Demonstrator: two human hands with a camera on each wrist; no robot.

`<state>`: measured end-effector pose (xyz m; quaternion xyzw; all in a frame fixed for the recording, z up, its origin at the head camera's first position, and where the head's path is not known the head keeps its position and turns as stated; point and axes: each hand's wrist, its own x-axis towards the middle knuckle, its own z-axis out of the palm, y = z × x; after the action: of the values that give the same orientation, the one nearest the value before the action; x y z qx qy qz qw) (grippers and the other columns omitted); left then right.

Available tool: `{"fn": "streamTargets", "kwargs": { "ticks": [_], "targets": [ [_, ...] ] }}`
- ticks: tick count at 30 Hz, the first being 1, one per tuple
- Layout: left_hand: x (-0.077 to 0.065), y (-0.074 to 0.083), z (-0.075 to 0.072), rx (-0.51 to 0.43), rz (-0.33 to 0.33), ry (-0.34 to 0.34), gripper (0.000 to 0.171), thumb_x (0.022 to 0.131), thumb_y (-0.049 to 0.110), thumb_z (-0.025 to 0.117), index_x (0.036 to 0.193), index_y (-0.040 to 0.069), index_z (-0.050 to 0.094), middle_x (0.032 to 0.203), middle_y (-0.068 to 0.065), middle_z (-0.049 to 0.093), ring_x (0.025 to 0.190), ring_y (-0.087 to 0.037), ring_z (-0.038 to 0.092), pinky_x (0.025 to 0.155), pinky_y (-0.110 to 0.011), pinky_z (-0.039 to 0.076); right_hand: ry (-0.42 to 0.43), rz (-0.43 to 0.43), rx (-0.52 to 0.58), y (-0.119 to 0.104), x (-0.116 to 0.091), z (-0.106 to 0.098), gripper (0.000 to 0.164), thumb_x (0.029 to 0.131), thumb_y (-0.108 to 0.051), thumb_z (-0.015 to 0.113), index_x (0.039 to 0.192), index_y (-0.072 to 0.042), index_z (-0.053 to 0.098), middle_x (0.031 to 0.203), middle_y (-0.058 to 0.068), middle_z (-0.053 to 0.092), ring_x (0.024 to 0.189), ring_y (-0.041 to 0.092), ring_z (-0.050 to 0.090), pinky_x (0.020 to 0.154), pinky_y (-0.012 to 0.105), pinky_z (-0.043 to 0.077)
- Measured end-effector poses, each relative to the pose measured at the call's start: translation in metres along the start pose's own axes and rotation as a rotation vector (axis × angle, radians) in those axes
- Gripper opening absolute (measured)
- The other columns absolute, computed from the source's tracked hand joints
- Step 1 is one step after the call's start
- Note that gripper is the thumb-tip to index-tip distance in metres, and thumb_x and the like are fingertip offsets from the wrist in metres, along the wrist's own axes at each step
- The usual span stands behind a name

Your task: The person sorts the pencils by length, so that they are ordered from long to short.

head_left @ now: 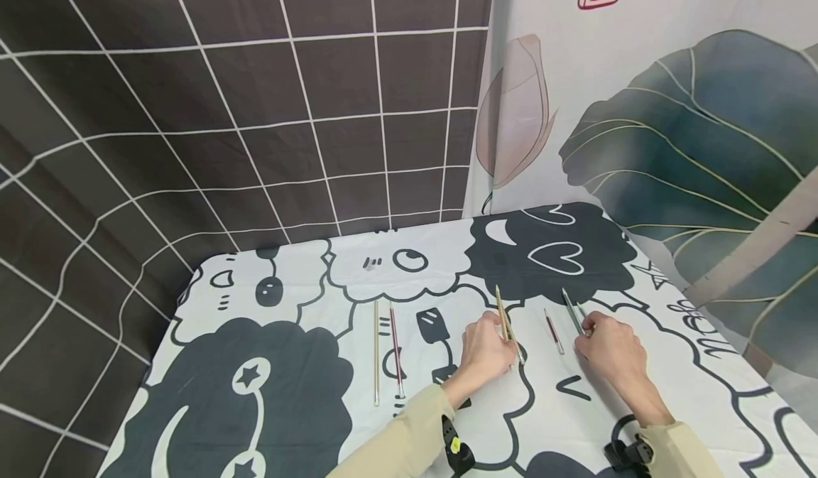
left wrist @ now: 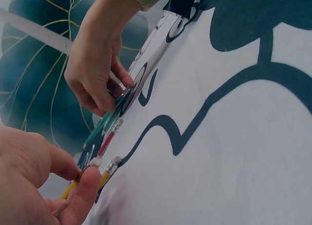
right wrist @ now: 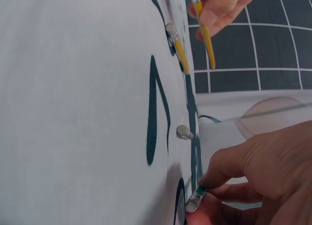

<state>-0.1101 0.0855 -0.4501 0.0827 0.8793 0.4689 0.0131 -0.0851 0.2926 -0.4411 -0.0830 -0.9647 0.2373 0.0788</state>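
Between thumb and finger my left hand (head_left: 487,349) pinches a yellow pencil (right wrist: 206,39) by its metal-ferruled end, the point tilted up and away. A second yellow pencil (right wrist: 180,51) lies on the cloth beside that hand. My right hand (head_left: 611,348) pinches a green pencil (head_left: 570,309) near its eraser end, low over the cloth. Another green pencil (head_left: 581,310) shows just right of it, partly hidden by the fingers. A short red pencil (head_left: 554,332) lies between the two hands.
Left of my left hand, a long pale yellow pencil (head_left: 376,364) and a long red pencil (head_left: 396,350) lie side by side. The patterned cloth (head_left: 447,421) covers the table. A dark grid curtain (head_left: 255,109) and a leaf-print curtain (head_left: 690,130) hang behind.
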Motion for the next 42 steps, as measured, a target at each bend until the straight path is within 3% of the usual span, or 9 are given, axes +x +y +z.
{"fn": "streamTargets", "kwargs": {
  "ticks": [5,12,25,37,42],
  "targets": [
    [-0.002,-0.005,-0.007,-0.015,-0.020,-0.013,0.038,0.074,-0.002,0.071,0.111,-0.004,0.064,0.047,0.008,0.052,0.042,-0.007,0.052,0.047,-0.022,0.043,-0.020,0.004,0.017,-0.005,0.000,-0.001,0.019,0.074,0.001,0.064,0.091,0.009,0.061,0.059,0.003,0.056,0.051,0.022,0.049,0.045,0.034,0.036],
    [-0.004,-0.011,-0.018,0.022,0.014,0.016,0.037,0.075,-0.001,0.071,0.110,-0.006,0.064,0.045,0.009,0.053,0.044,-0.005,0.053,0.055,-0.023,0.046,-0.014,-0.018,0.037,-0.011,0.000,-0.001,0.019,0.074,0.001,0.066,0.091,0.009,0.060,0.062,0.005,0.058,0.053,0.023,0.049,0.047,0.035,0.036],
    [-0.009,-0.023,-0.034,-0.016,0.030,0.011,0.040,0.077,-0.005,0.071,0.115,-0.012,0.061,0.048,0.007,0.057,0.035,-0.003,0.051,0.046,-0.021,0.044,-0.052,-0.022,0.116,-0.022,0.000,0.000,0.020,0.075,0.002,0.066,0.092,0.009,0.059,0.066,0.009,0.062,0.053,0.020,0.054,0.048,0.034,0.040],
    [-0.015,-0.028,-0.047,0.023,0.029,0.048,0.038,0.076,-0.002,0.073,0.113,-0.009,0.063,0.061,0.001,0.065,0.044,-0.003,0.055,0.064,-0.027,0.051,-0.084,-0.038,0.163,-0.034,-0.004,0.001,0.023,0.078,-0.001,0.065,0.097,0.009,0.058,0.068,0.005,0.058,0.053,0.017,0.053,0.047,0.031,0.039],
    [-0.016,-0.032,-0.051,0.044,0.016,0.061,0.037,0.076,0.000,0.075,0.111,-0.008,0.065,0.063,0.002,0.065,0.052,-0.007,0.059,0.062,-0.028,0.050,-0.089,-0.047,0.178,-0.039,-0.004,0.001,0.022,0.078,-0.001,0.064,0.097,0.010,0.058,0.071,0.007,0.059,0.055,0.018,0.054,0.049,0.032,0.040]
  ]
}}
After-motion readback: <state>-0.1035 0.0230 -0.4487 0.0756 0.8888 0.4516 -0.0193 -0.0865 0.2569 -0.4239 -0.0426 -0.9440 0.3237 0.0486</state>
